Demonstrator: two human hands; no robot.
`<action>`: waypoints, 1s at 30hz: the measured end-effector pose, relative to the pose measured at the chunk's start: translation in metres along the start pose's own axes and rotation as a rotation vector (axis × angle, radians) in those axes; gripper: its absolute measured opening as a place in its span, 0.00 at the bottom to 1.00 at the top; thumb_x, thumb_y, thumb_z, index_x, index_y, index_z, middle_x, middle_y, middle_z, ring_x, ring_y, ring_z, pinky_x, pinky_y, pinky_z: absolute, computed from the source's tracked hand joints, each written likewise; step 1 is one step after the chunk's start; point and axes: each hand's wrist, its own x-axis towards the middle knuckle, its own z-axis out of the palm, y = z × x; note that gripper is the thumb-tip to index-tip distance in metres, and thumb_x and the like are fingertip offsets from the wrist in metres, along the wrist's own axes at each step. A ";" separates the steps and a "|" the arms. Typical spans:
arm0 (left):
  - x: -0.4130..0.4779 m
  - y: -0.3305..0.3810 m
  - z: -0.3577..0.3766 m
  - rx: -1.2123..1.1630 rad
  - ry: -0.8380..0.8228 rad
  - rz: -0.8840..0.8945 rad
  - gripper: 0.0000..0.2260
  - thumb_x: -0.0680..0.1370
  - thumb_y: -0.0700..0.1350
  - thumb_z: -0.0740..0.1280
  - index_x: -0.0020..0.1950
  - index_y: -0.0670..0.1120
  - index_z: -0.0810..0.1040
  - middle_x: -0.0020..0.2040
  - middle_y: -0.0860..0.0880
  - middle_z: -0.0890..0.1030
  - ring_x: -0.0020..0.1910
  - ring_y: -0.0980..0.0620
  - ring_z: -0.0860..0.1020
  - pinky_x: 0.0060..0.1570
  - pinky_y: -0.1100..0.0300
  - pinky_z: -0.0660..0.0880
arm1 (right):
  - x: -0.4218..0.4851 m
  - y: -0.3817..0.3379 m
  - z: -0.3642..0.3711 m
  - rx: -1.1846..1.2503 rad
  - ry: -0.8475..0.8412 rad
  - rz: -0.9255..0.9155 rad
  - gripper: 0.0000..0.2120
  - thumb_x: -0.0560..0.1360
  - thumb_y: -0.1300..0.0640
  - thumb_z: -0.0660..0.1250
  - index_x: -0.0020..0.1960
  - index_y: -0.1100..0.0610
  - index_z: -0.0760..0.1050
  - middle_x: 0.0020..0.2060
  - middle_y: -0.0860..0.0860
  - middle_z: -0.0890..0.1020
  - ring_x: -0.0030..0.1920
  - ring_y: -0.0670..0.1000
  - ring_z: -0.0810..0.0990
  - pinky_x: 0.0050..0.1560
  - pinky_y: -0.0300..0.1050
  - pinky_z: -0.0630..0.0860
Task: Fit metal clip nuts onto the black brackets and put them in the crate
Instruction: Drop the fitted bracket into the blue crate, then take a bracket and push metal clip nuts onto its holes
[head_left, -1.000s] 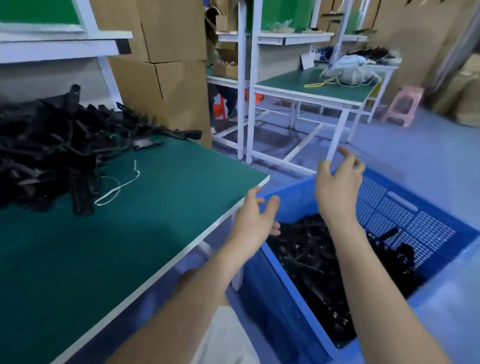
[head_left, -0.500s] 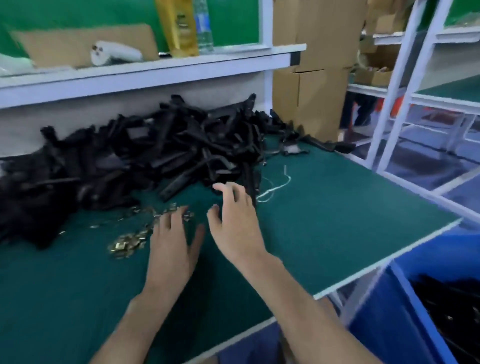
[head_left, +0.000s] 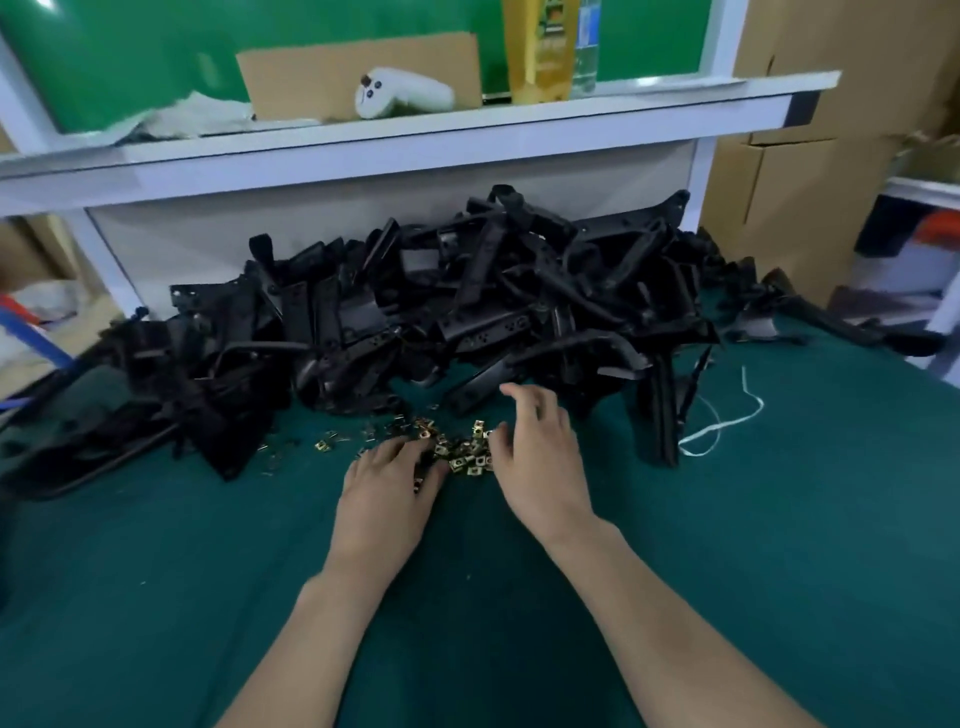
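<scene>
clip nuts (head_left: 467, 453) at left hand (head_left: 387, 501) fingertips (head_left: 410, 451), beside right hand (head_left: 540, 460)

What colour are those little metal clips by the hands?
Brassy gold, the clip nuts; the head view shows them on the green table mat.

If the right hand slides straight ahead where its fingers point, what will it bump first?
Most likely the front edge of the black bracket pile, just beyond the right hand; the clip nuts sit to its left.
</scene>
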 end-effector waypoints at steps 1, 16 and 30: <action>0.003 -0.001 0.002 0.006 0.014 0.017 0.18 0.82 0.56 0.64 0.70 0.50 0.77 0.68 0.50 0.77 0.67 0.47 0.72 0.70 0.50 0.66 | 0.004 0.002 0.002 0.001 0.001 0.010 0.22 0.83 0.53 0.60 0.76 0.53 0.63 0.71 0.54 0.68 0.66 0.55 0.71 0.63 0.52 0.73; 0.001 0.002 0.002 -0.053 0.200 0.035 0.08 0.83 0.45 0.63 0.56 0.46 0.81 0.48 0.51 0.82 0.47 0.48 0.79 0.51 0.52 0.72 | 0.058 0.005 0.015 0.403 -0.118 0.301 0.17 0.83 0.50 0.57 0.70 0.40 0.71 0.60 0.47 0.81 0.64 0.51 0.75 0.71 0.55 0.57; 0.008 -0.007 0.001 -0.581 0.291 -0.167 0.08 0.85 0.53 0.57 0.60 0.60 0.75 0.48 0.63 0.83 0.31 0.58 0.74 0.31 0.67 0.69 | 0.081 -0.014 0.014 0.972 0.016 0.560 0.07 0.80 0.62 0.64 0.52 0.51 0.76 0.47 0.48 0.78 0.40 0.45 0.80 0.35 0.31 0.76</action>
